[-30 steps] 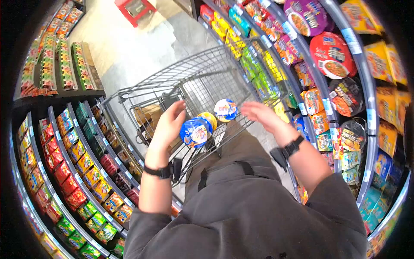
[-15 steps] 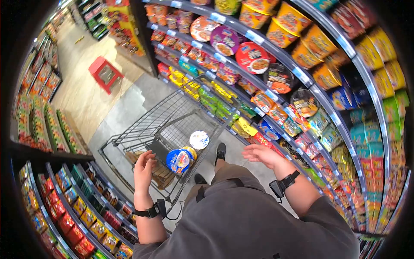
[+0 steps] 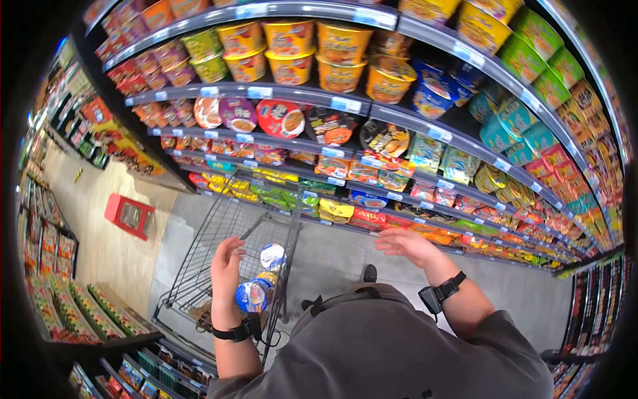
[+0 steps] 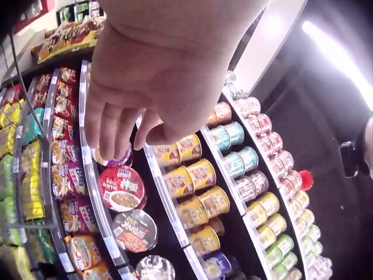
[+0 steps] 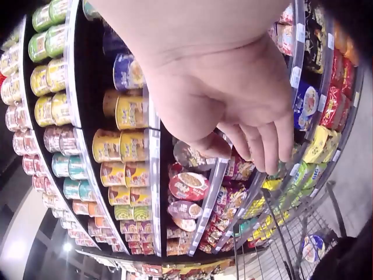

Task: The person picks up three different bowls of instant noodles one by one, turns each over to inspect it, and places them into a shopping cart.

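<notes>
In the head view my left hand (image 3: 226, 271) is raised over the cart's near side, fingers loosely bent, holding nothing. My right hand (image 3: 413, 250) hangs in the air above the floor, fingers extended and empty. Beside the left hand, lower down in the wire cart (image 3: 199, 259), lie a blue bowl (image 3: 251, 297), a yellow one (image 3: 268, 278) and a white-lidded one (image 3: 272, 257). The left wrist view has the left hand (image 4: 154, 76) in front of noodle shelves, touching nothing. The right hand (image 5: 224, 99) looks equally empty in the right wrist view.
Shelves of noodle tubs (image 3: 289, 66) and bagged noodles (image 3: 335, 210) curve across the front and right. A red stool (image 3: 130, 217) stands on the floor at the left. Low racks (image 3: 86, 309) line the lower left, and another shelf (image 3: 598, 309) is at the far right.
The view has swung right toward the noodle shelves, so the cart and stool sit farther left relative to my body. Both hands remain raised and empty, and the bowls are still in the cart.
</notes>
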Tool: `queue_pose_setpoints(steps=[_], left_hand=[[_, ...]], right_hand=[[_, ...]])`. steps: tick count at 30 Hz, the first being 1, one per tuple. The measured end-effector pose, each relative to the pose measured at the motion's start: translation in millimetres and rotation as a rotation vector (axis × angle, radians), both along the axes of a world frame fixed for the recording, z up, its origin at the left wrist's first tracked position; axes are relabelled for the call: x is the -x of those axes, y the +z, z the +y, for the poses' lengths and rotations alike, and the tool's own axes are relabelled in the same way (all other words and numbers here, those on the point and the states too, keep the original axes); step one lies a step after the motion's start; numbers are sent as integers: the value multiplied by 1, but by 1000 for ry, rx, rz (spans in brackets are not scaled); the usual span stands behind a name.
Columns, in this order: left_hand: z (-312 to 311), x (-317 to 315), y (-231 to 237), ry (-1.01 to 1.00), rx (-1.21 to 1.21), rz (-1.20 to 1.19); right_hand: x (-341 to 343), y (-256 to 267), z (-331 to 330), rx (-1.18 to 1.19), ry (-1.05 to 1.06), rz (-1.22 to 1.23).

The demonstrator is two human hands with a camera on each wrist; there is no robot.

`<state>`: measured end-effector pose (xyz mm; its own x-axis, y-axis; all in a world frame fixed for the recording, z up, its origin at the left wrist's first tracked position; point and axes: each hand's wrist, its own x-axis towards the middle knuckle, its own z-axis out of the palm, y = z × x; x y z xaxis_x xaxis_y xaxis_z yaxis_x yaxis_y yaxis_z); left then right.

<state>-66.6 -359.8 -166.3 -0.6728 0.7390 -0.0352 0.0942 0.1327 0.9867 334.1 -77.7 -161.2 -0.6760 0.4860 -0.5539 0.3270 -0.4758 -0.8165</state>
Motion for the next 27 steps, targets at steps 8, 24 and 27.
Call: queue_pose_setpoints(steps=[8,24,27], left_hand=[[147,-73,15,-233,-28,30],[341,-218,58,-332,-58,326],[354,-229,67,-304,-98,361]], right_hand=[[-128,8,49,-15,-239,94],[-259,37,166,-117,-328,261],[-240,47,188,-164,-239,395]])
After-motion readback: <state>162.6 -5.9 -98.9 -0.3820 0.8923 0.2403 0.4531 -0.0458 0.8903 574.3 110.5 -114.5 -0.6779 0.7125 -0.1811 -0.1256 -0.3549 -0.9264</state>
